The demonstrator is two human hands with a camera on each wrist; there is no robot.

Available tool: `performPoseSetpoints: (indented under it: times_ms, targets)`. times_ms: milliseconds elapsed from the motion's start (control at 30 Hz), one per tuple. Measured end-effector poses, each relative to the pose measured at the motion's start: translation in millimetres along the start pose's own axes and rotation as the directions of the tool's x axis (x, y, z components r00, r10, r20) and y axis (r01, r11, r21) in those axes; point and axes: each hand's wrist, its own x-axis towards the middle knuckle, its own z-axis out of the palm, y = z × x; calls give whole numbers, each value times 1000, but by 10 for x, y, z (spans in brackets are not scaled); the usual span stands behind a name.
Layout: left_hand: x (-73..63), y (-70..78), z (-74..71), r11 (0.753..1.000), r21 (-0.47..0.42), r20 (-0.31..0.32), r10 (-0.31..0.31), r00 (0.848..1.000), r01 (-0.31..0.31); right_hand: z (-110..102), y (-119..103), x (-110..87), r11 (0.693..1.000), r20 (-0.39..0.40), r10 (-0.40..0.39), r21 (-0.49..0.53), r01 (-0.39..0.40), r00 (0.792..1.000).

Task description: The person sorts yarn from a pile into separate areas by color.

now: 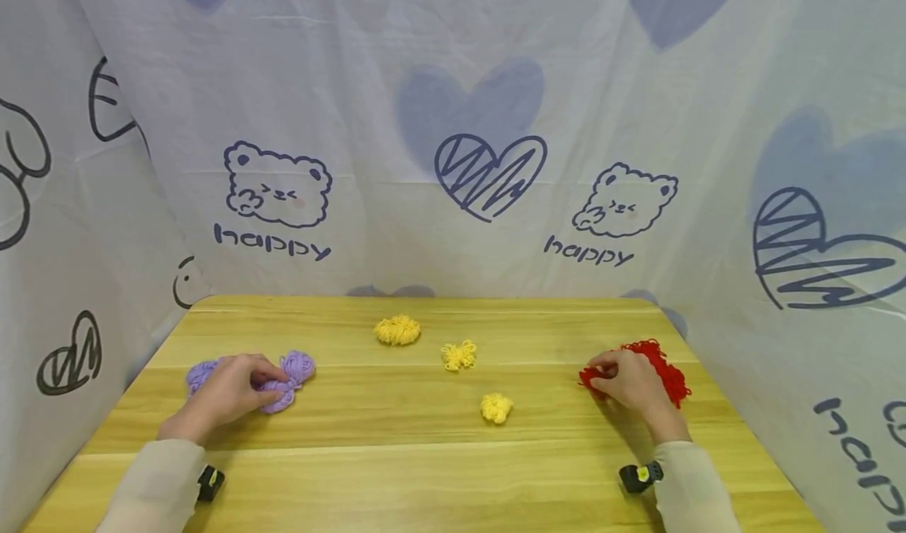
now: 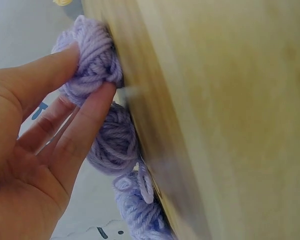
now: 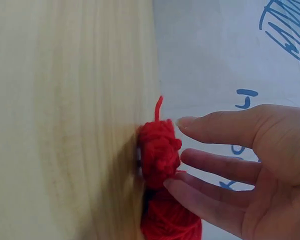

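Note:
On the left side of the table, my left hand (image 1: 230,391) pinches a small ball of purple yarn (image 2: 92,65) between thumb and fingertips. A second purple ball (image 2: 115,142) sits just past it, and a looser purple bundle (image 2: 142,212) lies beyond that. At the right, my right hand (image 1: 633,380) is at a small bundle of red yarn (image 3: 157,155) with a loose tail. Its fingers are spread and gently bent, with fingertips right at the bundle's edge and the thumb a little apart from it. More red yarn (image 1: 665,376) lies beside this hand, partly covered by it.
Three yellow yarn pieces lie mid-table: an oval bundle (image 1: 397,330) at the back, a looped bow-like one (image 1: 459,355) and a small round one (image 1: 496,408) nearer. A printed white cloth (image 1: 382,226) hangs behind the wooden table (image 1: 368,478) and along its sides.

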Motion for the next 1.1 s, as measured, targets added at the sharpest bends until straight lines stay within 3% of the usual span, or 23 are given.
performPoseSetpoints:
  times_ms: [167,400,733,1100]
  targets:
    - [10,7,-6,1000,4,2,5,1000,-5,-78,-62,-24,999,-7,14,-38,-15,1000]
    - [22,1,-12,1000,-4,8,3,1000,-3,-130,-72,-34,1000,-13,-19,19,20,1000]
    - [7,-11,-10,1000,-14,15,-14,1000,14,-60,8,11,999,23,-25,25,24,999]
    - [1,-4,-8,1000,-8,11,-6,1000,6,17,70,3,998,-19,-37,-49,36,999]
